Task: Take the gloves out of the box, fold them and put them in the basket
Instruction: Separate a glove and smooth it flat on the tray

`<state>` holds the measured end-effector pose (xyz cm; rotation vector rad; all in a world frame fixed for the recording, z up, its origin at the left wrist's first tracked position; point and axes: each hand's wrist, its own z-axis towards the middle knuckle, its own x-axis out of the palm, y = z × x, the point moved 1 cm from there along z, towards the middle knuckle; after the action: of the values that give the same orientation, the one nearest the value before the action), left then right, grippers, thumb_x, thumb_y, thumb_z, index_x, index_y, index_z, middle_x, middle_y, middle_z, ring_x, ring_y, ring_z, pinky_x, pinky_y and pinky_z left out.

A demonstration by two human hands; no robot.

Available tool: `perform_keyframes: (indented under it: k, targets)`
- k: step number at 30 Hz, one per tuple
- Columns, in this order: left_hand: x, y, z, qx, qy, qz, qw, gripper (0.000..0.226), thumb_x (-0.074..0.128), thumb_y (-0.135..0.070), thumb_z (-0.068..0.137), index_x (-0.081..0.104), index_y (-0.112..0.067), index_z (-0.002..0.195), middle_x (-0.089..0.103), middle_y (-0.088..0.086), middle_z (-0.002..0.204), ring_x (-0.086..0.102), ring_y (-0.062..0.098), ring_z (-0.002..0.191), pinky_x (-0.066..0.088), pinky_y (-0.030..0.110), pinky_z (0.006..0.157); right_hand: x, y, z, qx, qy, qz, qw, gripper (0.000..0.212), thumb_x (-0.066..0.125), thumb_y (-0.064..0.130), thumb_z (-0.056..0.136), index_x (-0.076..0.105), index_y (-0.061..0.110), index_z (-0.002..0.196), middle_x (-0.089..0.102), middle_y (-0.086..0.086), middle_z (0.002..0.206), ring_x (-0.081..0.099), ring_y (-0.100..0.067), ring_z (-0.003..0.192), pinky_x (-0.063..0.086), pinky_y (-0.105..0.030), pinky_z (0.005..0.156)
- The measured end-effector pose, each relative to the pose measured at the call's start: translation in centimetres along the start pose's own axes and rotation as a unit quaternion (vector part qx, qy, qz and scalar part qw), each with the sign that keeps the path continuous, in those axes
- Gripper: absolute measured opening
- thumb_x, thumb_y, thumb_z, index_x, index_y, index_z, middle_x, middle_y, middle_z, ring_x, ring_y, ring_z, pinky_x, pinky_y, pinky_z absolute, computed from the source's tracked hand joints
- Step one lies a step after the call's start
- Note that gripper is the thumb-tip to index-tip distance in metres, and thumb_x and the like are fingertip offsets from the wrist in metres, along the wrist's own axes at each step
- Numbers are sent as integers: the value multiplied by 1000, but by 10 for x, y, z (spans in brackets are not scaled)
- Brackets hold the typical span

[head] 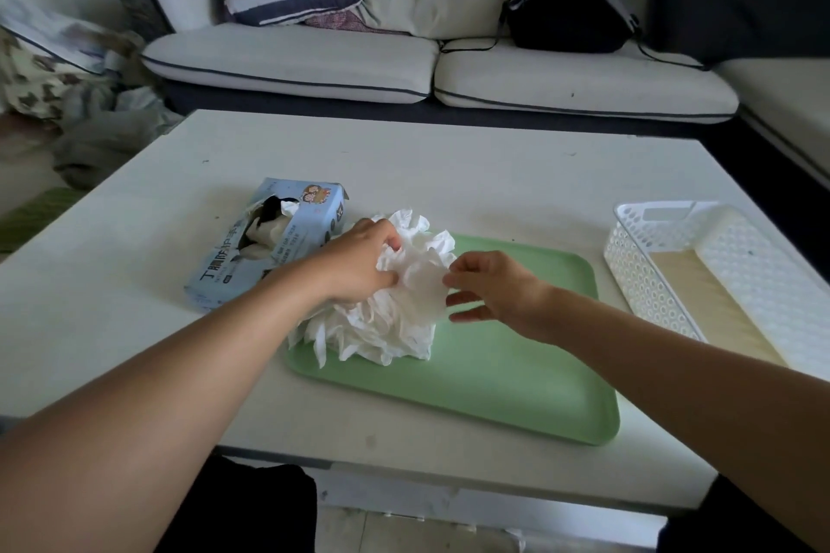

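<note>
**Sorting one glove from the heap**

The left hand [359, 265] is gripping the pile of white gloves [395, 305] lying on the green tray [516, 373], at 3 o'clock from the box [269, 242]. The right hand [489, 287] is hovering beside it, grip apart. Best to be pinching one cuff only. The basket [651, 278] is running off frame; how many gloves are lying tangled is unclear.

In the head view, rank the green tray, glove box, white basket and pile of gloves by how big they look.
1. green tray
2. white basket, though it is cut off by the frame edge
3. glove box and pile of gloves look alike, and arms cover part of each
</note>
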<state>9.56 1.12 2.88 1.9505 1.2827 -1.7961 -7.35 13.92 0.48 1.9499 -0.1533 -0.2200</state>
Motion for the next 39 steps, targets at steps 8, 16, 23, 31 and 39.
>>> perform_keyframes:
  k: [8,16,23,31,39]
  targets:
    - [0,4,6,-47,-51,26,997,69,63,-19,95,21,-26,150,43,9,145,61,25,90,49,36,68,-59,91,-41,-178,-77,160,968,21,48,5,99,56,11,82,71,-11,87,71,-25,81,60,-40,71]
    - [-12,-30,-1,-28,-57,145,987,52,59,-41,94,48,-32,144,33,0,153,29,30,142,40,46,106,-55,62,-38,-117,-50,209,970,16,60,4,96,56,10,82,71,-15,91,70,-29,83,60,-41,76]
    - [-20,-48,-9,98,-32,-185,977,44,83,-61,67,74,-29,96,76,-9,100,70,15,102,53,45,98,7,39,-8,-97,-46,158,982,20,74,-6,83,59,6,86,73,-14,86,74,-22,81,61,-30,68]
    - [-27,-7,-1,67,-142,-99,983,15,81,-26,87,79,-15,76,73,-1,69,70,17,69,55,34,70,-18,36,-1,-45,-38,217,974,30,81,2,67,59,12,85,72,-9,84,73,-21,76,61,-31,74]
    - [-27,36,17,-67,-227,69,969,33,59,-4,86,72,-26,106,70,-3,108,65,25,99,51,33,72,-50,73,-28,-94,-42,220,970,20,54,4,97,67,16,107,60,-5,87,61,-17,74,55,-28,65]
